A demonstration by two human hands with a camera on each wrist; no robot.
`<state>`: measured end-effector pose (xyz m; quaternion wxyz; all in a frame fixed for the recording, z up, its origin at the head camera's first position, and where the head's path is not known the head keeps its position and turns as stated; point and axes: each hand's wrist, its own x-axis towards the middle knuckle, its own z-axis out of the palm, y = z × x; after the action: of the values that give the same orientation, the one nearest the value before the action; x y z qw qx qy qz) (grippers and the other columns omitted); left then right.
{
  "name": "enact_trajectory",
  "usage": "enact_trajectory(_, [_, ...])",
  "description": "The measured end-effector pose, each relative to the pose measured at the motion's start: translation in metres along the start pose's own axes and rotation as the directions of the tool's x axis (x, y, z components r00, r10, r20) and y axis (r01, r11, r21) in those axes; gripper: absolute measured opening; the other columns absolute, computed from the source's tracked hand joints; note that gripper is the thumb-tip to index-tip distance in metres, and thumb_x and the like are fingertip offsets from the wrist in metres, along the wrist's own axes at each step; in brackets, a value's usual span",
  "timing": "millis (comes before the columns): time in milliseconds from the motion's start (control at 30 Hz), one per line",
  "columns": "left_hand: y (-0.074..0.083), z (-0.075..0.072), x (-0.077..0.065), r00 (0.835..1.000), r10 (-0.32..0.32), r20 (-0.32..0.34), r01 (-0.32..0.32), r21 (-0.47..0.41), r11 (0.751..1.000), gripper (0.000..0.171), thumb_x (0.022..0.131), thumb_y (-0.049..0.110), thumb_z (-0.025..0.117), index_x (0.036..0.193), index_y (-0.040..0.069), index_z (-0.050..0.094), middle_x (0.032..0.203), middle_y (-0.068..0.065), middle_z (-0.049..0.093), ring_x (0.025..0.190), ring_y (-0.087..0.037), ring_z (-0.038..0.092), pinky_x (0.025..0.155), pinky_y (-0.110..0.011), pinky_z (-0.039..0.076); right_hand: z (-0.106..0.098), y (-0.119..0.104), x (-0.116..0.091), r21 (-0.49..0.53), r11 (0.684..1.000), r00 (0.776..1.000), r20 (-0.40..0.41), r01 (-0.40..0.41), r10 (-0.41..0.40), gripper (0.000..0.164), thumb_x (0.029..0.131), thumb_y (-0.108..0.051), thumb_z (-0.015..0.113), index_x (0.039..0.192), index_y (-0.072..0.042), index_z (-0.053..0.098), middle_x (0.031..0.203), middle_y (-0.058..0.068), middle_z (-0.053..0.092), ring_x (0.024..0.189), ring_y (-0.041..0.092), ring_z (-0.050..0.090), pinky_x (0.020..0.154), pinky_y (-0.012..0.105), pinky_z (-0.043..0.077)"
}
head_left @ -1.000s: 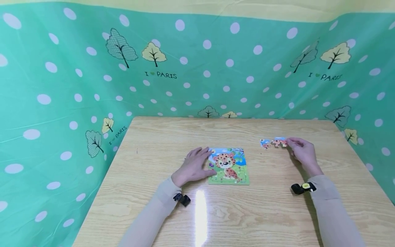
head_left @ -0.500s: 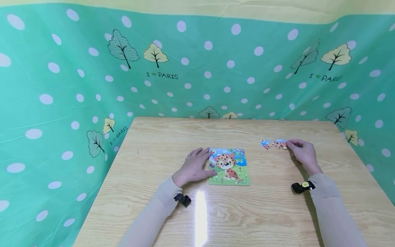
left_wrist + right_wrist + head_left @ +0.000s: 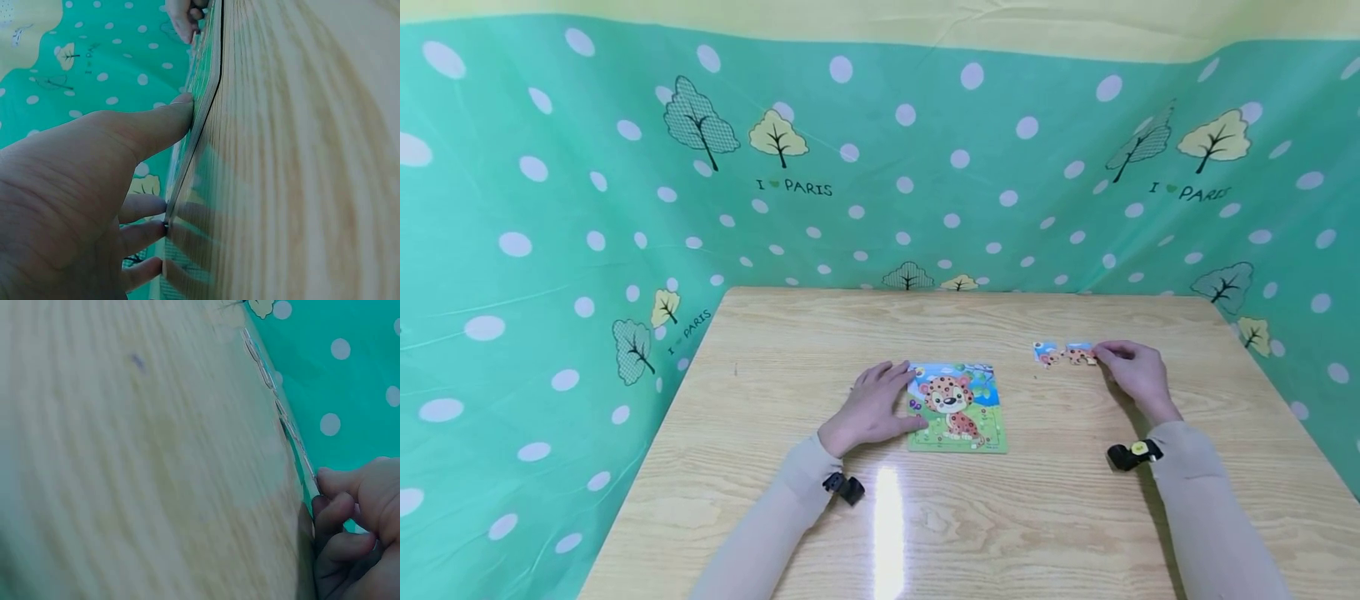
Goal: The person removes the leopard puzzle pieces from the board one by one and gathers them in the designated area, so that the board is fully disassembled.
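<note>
A square jigsaw puzzle board (image 3: 958,408) with a spotted leopard cub picture lies flat on the table. My left hand (image 3: 876,408) rests along its left side, the thumb (image 3: 165,122) touching the board and the other fingers stretched out at its far corner. Farther right, my right hand (image 3: 1135,379) pinches the right end of a spotted jigsaw piece (image 3: 1081,353) between thumb and index finger, the other fingers curled below. Just left of that piece lies another jigsaw piece (image 3: 1045,353) with blue sky and a sun. In the right wrist view the pieces appear nearly edge-on.
The light wooden table (image 3: 820,533) reaches back to a green dotted curtain (image 3: 850,125) that hangs behind and on both sides. A bright light reflection (image 3: 889,525) falls on the front of the table. Each wrist carries a small black camera (image 3: 844,487).
My right hand has lowered the pinched piece slightly, tilting it flatter beside the other piece. My left hand and the board hold their place; the view has shifted slightly.
</note>
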<state>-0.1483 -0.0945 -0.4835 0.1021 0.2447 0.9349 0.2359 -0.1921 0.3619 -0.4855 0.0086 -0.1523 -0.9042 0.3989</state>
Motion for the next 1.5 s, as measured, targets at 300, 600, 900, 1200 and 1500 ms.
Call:
enact_trajectory(300, [0.000,0.001,0.000,1.000,-0.010,0.003,0.010,0.009,1.000,0.093,0.094,0.064,0.071,0.166,0.015,0.038,0.177,-0.007,0.029,0.164,-0.038,0.023,0.133,-0.062,0.016,0.004,0.002,-0.002,0.001,1.000,0.999,-0.037,0.015,-0.015,0.051,0.110,-0.039,0.055,0.139,0.001,0.066,0.139,0.026,0.066,0.111,0.023,0.060,0.081,0.022,0.045])
enact_trajectory(600, [0.000,0.000,0.001,1.000,0.002,-0.002,-0.001,0.010,1.000,0.093,0.094,0.062,0.071,0.166,0.014,0.039,0.176,-0.009,0.030,0.163,-0.039,0.024,0.133,-0.063,0.016,0.001,-0.001,-0.005,0.046,0.999,1.000,-0.019,-0.004,0.005,0.056,0.110,-0.044,0.055,0.142,0.001,0.065,0.143,0.024,0.063,0.110,0.016,0.056,0.083,0.022,0.044])
enact_trajectory(900, [0.001,-0.001,0.000,1.000,0.000,-0.005,0.000,0.007,1.000,0.093,0.093,0.061,0.073,0.166,0.013,0.040,0.176,-0.009,0.030,0.163,-0.039,0.024,0.133,-0.062,0.016,0.000,-0.008,-0.011,0.084,0.996,1.000,-0.003,0.005,-0.005,0.060,0.109,-0.048,0.056,0.144,0.000,0.063,0.141,0.020,0.063,0.100,0.001,0.053,0.079,0.015,0.048])
enact_trajectory(1200, [0.001,0.000,0.001,1.000,-0.001,-0.004,0.001,-0.004,1.000,0.093,0.093,0.060,0.074,0.166,0.013,0.040,0.176,-0.009,0.030,0.163,-0.039,0.023,0.133,-0.063,0.016,0.004,-0.018,-0.013,0.098,0.995,1.000,0.021,0.002,-0.005,0.061,0.107,-0.051,0.059,0.145,-0.003,0.063,0.121,0.002,0.064,0.096,0.006,0.055,0.072,0.016,0.051])
enact_trajectory(1500, [0.001,0.000,0.000,1.000,-0.003,-0.003,0.003,-0.004,1.000,0.093,0.093,0.061,0.073,0.166,0.013,0.039,0.176,-0.009,0.030,0.163,-0.039,0.024,0.133,-0.062,0.017,0.013,-0.025,-0.017,0.087,0.995,0.999,0.030,0.041,-0.044,0.057,0.108,-0.049,0.058,0.140,-0.003,0.067,0.117,0.003,0.065,0.092,0.008,0.057,0.071,0.018,0.050])
